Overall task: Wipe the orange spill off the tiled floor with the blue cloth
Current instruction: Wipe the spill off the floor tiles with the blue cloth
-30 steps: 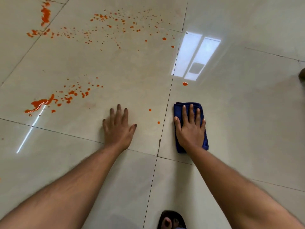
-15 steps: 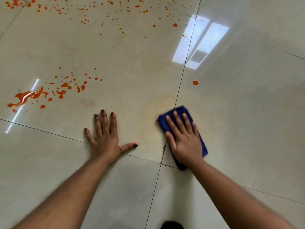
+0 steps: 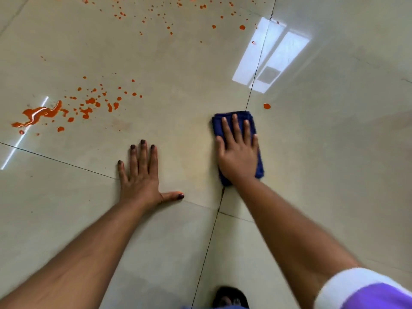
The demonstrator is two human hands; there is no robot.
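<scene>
A folded blue cloth (image 3: 251, 118) lies on the glossy beige tiled floor (image 3: 334, 152), just left of a grout line. My right hand (image 3: 238, 150) presses flat on the cloth with straight fingers. My left hand (image 3: 142, 177) rests flat on the bare tile to its left, fingers spread, thumb out. An orange puddle (image 3: 39, 113) with a trail of drops (image 3: 93, 103) lies at the far left. Many small orange specks (image 3: 169, 16) dot the tile further away. One orange drop (image 3: 266, 106) sits just beyond the cloth to the right.
A bright window reflection (image 3: 269, 59) shines on the tiles beyond the cloth. A foot in a dark sandal (image 3: 230, 297) shows at the bottom edge. A white and purple sleeve (image 3: 365, 291) covers my right upper arm.
My right hand slid the cloth left across the grout line and then forward, wiping away two small drops near the line. My left hand stayed planted with its thumb spread out.
</scene>
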